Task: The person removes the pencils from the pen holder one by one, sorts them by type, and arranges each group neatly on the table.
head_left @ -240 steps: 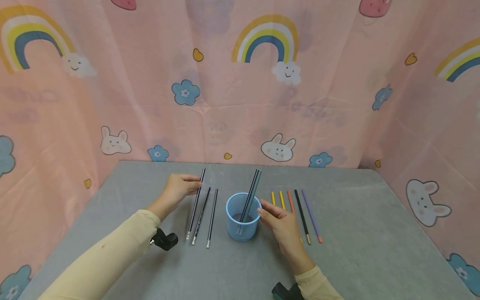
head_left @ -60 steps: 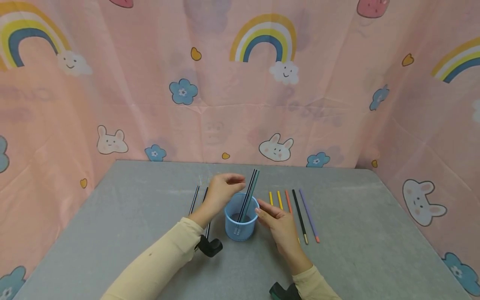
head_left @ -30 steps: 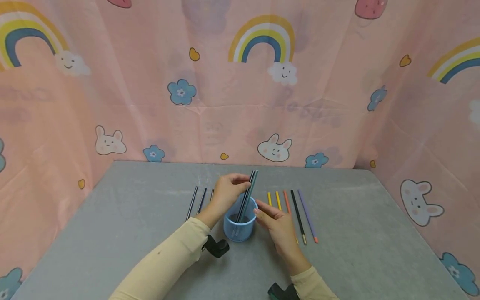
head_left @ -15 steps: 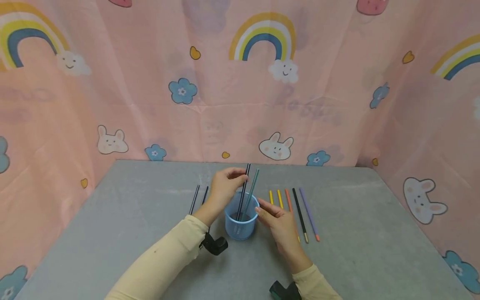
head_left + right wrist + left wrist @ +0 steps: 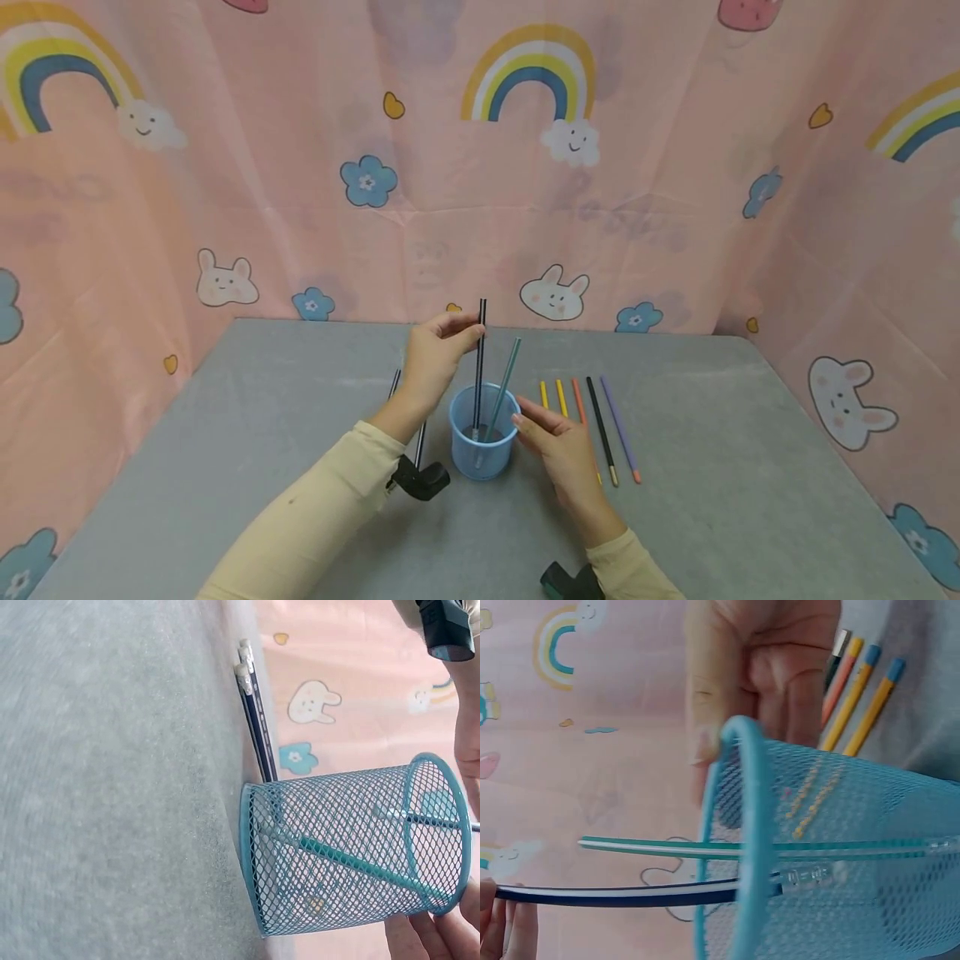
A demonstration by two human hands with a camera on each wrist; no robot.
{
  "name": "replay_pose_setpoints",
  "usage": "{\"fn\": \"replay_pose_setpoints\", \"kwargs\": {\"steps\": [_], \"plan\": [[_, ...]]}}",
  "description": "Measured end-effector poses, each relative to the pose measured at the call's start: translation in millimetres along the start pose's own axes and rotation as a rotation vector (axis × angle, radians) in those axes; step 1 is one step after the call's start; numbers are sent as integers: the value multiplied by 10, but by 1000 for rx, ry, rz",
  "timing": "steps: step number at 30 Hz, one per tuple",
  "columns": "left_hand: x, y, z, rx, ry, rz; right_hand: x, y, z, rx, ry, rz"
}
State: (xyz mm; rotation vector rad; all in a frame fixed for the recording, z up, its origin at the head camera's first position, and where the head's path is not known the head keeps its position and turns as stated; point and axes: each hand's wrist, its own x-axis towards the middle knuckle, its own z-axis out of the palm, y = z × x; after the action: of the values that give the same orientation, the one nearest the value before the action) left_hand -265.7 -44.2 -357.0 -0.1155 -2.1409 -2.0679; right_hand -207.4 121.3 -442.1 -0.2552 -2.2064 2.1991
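Observation:
My left hand (image 5: 433, 360) pinches a dark, white-striped pencil (image 5: 480, 375) near its top. The pencil stands nearly upright, its silvery lower end inside the blue mesh pencil cup (image 5: 483, 462). In the left wrist view that end of the dark pencil (image 5: 630, 896) shows past the rim, off the cup's bottom. A green striped pencil (image 5: 504, 382) leans in the cup, apart from the dark one. With thumb and fingers, my right hand (image 5: 564, 454) holds the cup's right side at the rim. The right wrist view shows the green pencil (image 5: 360, 866) through the mesh.
Dark pencils (image 5: 420, 446) lie left of the cup, partly hidden by the left arm. To the right, several coloured pencils lie in a row: yellow ones, an orange one, a black pencil (image 5: 602, 429) and a purple pencil (image 5: 621, 429). A pink printed curtain (image 5: 480, 233) stands behind the grey table (image 5: 720, 483).
My left hand went from a dark pencil on the table to the cup, took hold of the dark pencil there and raised it up and left, away from the green one. The right hand stays.

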Motion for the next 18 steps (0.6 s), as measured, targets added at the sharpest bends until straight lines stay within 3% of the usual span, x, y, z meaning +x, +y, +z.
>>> {"fn": "replay_pose_setpoints", "kwargs": {"steps": [6,18], "plan": [[-7,114,-69,-63,28,16,-9,-6,0,-1,2,-1],[-66,358,-207,-85,58,54,-3,1,-2,3,-9,2]]}}
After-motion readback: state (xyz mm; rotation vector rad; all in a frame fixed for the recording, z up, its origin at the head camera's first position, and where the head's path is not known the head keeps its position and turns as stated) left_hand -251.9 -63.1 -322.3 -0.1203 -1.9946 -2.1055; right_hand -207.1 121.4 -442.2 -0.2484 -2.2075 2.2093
